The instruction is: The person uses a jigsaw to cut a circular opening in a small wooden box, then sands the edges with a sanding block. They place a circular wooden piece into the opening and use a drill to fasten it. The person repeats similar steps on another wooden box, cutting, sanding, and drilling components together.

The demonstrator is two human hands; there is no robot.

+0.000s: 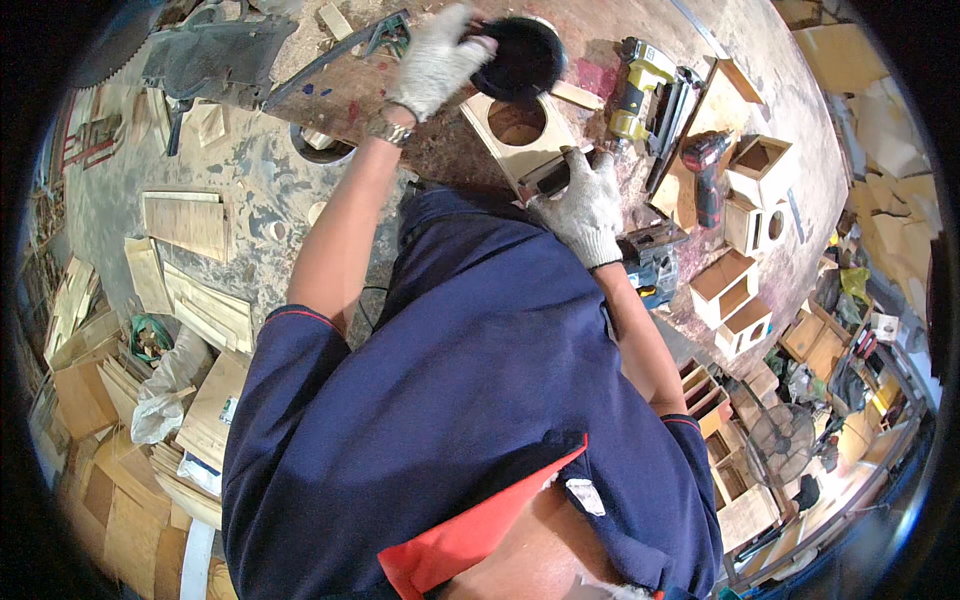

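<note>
My left hand (440, 62), in a white knit glove, grips the edge of a black round, dish-like disc (520, 60). The disc is above the far end of a pale wooden box (496, 118) with a round hole (517, 122) cut in its top face. At the box's near right corner, my gloved right hand (583, 205) is closed over the edge, beside a dark slot. Its fingertips are partly hidden.
On the bench to the right are a yellow-green nail gun (640, 90), a red-and-black cordless drill (708, 175), a blue jigsaw (655, 265) and several small wooden boxes (724, 285). Wood panels (187, 222) lie to the left. A metal bar clamp (340, 55) lies beyond my left arm.
</note>
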